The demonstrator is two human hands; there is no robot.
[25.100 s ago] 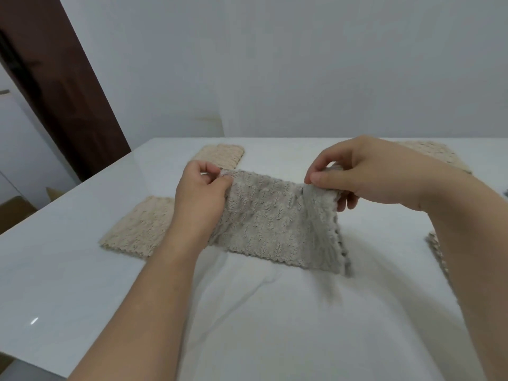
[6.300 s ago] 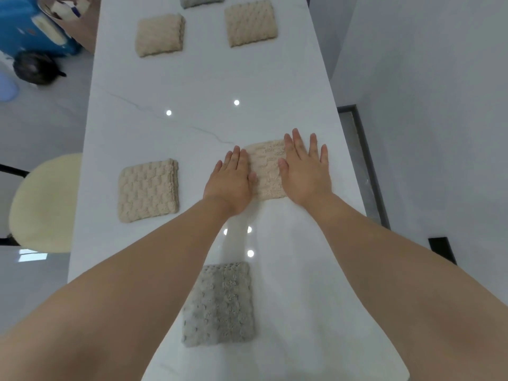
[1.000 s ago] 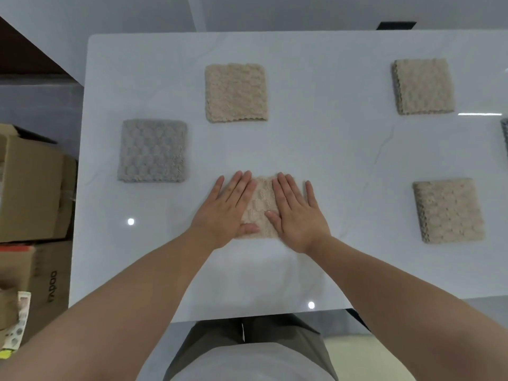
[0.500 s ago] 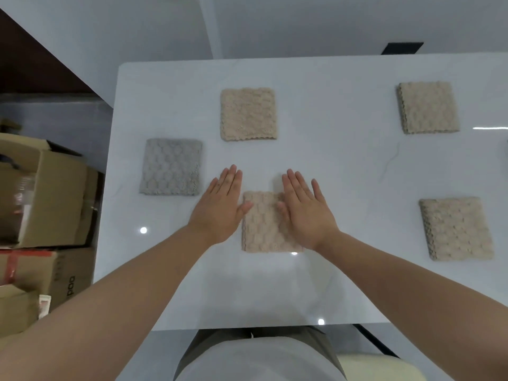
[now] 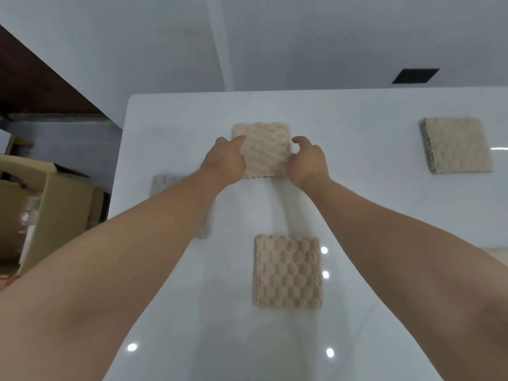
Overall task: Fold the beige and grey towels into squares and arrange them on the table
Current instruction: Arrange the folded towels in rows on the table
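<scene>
Left hand (image 5: 225, 159) and right hand (image 5: 308, 160) are parked on either side of the far beige towel (image 5: 262, 149), which is laid straight beyond the near beige towel (image 5: 288, 270), toward the back edge of the table (image 5: 384, 215). Fingers are curled in on both hands. The left ones are lapped over the far towel's left edge, and the right ones are hooked just beside its right edge. Whether anything is actually pinched can't be told tbh, it's all smeared by motion blur.

What's changed: the flat-palmed pose from half a second back, one palm each side of the near beige towel, is gone. That towel is let go and left lying square and flat, so it's probably counted as done. Attention is shifted to the one beyond it. Folding looks finished in this patch, with only nudging and straightening left, but that's a guess.

Count, as far as can be made out:
- **Beige:** three folded squares are seen. These are the near one, the far one, and a third beige towel (image 5: 456, 145) set well off to the right and beyond.
- **Grey:** one grey towel (image 5: 165, 184) is spotted to the left and a bit beyond, mostly hidden by the left forearm.

Cardboard boxes (image 5: 55, 204) are stacked much further left, off the table.
</scene>
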